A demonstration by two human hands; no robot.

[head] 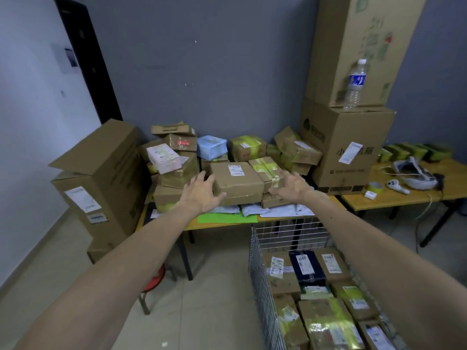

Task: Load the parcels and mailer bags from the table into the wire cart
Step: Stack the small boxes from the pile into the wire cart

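Parcels crowd the table (252,221), and a brown parcel (236,182) with a white label sits at the front of the heap. At its 9 o'clock side the left hand (202,194) is spread open, fingers touching its edge; at 3 o'clock the right hand (290,185) is open too, gripping nothing. Toward 5 o'clock stands the wire cart (262,281), already holding boxes.

Parcel sorting room: stacked parcels (237,181), wire cart (262,286), cartons (348,147).

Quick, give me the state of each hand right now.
Left hand: open, fingers spread at the left end of the brown parcel, holding nothing.
Right hand: open, beside the taped parcel, holding nothing.
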